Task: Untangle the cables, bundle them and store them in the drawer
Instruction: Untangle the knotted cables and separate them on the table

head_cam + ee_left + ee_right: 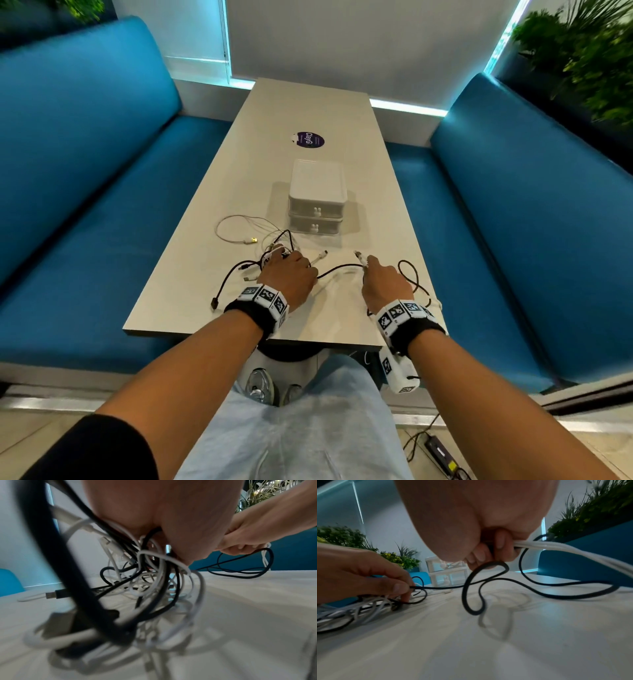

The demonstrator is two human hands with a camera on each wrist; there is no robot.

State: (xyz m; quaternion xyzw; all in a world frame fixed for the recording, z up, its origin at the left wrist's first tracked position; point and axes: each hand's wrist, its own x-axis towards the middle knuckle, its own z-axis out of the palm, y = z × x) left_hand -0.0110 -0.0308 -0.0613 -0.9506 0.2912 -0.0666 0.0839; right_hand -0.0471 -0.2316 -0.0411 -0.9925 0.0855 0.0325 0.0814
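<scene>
A tangle of black and white cables (pixel 270 255) (pixel 145 577) lies near the table's front edge. My left hand (pixel 291 274) (pixel 368 577) grips that tangle and pinches a black cable (pixel 337 269) (pixel 539 592) that runs across to the right. My right hand (pixel 382 282) (pixel 243 543) holds a white cable bunch (pixel 556 549) together with the black cable, whose loops trail to the table's right edge. A small white two-drawer box (pixel 317 198) (pixel 447 572) stands behind the cables, both drawers closed. A white cable loop (pixel 239 228) lies to its left.
The long pale table (pixel 308 109) runs away from me between two blue benches (pixel 85 171). A round purple sticker (pixel 307 139) sits behind the drawer box. Plants (pixel 589 58) stand behind the right bench. A power adapter (pixel 442 455) lies on the floor at lower right.
</scene>
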